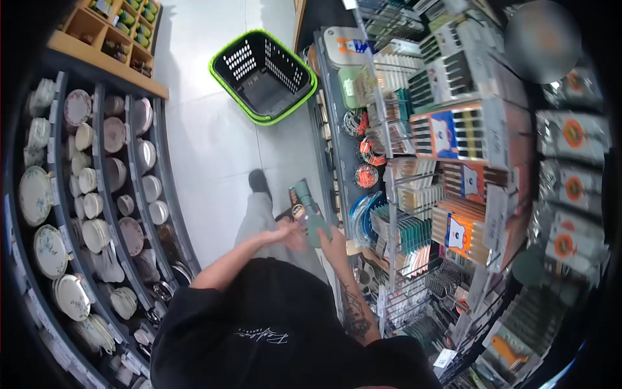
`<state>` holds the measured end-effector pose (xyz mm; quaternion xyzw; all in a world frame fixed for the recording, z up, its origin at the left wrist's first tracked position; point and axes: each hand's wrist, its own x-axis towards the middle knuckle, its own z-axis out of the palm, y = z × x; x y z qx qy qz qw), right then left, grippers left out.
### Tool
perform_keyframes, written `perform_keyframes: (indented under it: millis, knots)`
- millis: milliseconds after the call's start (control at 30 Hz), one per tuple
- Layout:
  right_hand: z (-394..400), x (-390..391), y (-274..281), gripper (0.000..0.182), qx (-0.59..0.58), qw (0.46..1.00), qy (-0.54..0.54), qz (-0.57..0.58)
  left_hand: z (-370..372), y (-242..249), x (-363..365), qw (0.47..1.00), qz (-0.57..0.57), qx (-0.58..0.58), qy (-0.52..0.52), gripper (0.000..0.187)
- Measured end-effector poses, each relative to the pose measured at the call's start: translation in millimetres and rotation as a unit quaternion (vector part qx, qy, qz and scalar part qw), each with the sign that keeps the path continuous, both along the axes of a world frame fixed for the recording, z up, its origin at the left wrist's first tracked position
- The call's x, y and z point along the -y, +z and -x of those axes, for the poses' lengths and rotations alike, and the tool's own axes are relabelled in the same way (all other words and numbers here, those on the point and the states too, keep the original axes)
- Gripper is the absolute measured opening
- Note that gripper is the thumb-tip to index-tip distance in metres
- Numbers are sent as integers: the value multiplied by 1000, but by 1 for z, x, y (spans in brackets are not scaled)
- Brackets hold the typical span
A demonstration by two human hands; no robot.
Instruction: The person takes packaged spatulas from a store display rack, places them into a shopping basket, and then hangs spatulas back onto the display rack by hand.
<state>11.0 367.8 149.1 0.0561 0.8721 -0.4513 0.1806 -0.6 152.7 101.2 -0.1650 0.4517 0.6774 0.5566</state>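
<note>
In front of my body, a long green item with a narrower upper end is in my right hand, whose fingers close around its lower right side. A dark printed card with a round light label shows along its left side. What kind of item it is I cannot tell. Slightly blurred, my left hand is just left of the item, fingers stretched toward the card and not wrapped around it.
On the floor ahead stands a black basket with a bright green rim. Shelves of plates and bowls line the left side. On the right, a wire rack carries packaged utensils, beside red and blue items on a dark shelf.
</note>
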Motion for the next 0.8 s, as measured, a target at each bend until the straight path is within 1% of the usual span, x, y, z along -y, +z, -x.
perform_keyframes:
  millis: [33, 100, 133, 167, 200, 233, 267, 300, 333, 367, 400, 433, 467, 500, 533, 567, 600, 633, 700, 733, 800]
  knots:
    - [-3, -5, -9, 26, 41, 998, -36, 23, 13, -16, 18, 996, -62, 39, -42, 53]
    - [-10, -13, -18, 27, 59, 996, -60, -16, 47, -62, 43, 997, -15, 46, -63, 50]
    - [-12, -15, -21, 28, 62, 994, -78, -44, 65, -92, 54, 996, 65, -29, -50, 49]
    - [-13, -16, -21, 29, 60, 993, -93, -49, 81, -128, 63, 984, 144, -104, -34, 47]
    - [-17, -17, -23, 29, 65, 992, -92, -56, 96, -169, 72, 966, 182, -182, 33, 40]
    - [-21, -19, -30, 29, 84, 989, -104, -68, 125, -195, 78, 883, 345, -315, -40, 40]
    - [-21, -18, -38, 31, 104, 985, -117, -79, 149, -215, 80, 825, 416, -383, -20, 39]
    - [-20, -10, -36, 29, 84, 983, -138, -82, 181, -232, 89, 829, 413, -373, -53, 37]
    - [-20, -5, -38, 29, 94, 982, -140, -88, 199, -260, 90, 743, 479, -466, -27, 36]
    - [-20, -1, -41, 30, 139, 971, -185, -59, 214, -288, 87, 643, 533, -550, 0, 37]
    - [-20, 3, -42, 31, 183, 955, -231, -33, 244, -272, 87, 684, 522, -509, -38, 40]
    - [-17, 8, -42, 31, 161, 961, -223, -10, 280, -248, 89, 719, 509, -467, -72, 44]
    - [-19, 5, -48, 31, 191, 960, -197, -49, 296, -265, 86, 657, 536, -529, -32, 42]
    - [-16, 11, -52, 31, 162, 966, -198, -33, 314, -276, 85, 636, 546, -545, -23, 37]
    - [-10, 17, -60, 31, 134, 970, -200, -12, 337, -295, 88, 638, 550, -539, -17, 37]
    - [-13, 14, -67, 32, 176, 963, -204, -13, 348, -317, 90, 670, 554, -493, -39, 38]
    - [-12, 18, -61, 32, 193, 958, -210, -25, 340, -328, 83, 705, 549, -444, -66, 39]
    - [-4, 20, -63, 32, 216, 955, -201, -24, 334, -335, 79, 714, 543, -436, -73, 39]
    - [13, 26, -71, 31, 250, 950, -186, -17, 328, -328, 82, 649, 569, -493, -109, 21]
    - [16, 25, -78, 31, 256, 949, -182, -13, 320, -324, 82, 649, 573, -488, -112, 21]
    - [20, 24, -87, 30, 254, 950, -182, 15, 294, -319, 78, 658, 534, -504, -164, 20]
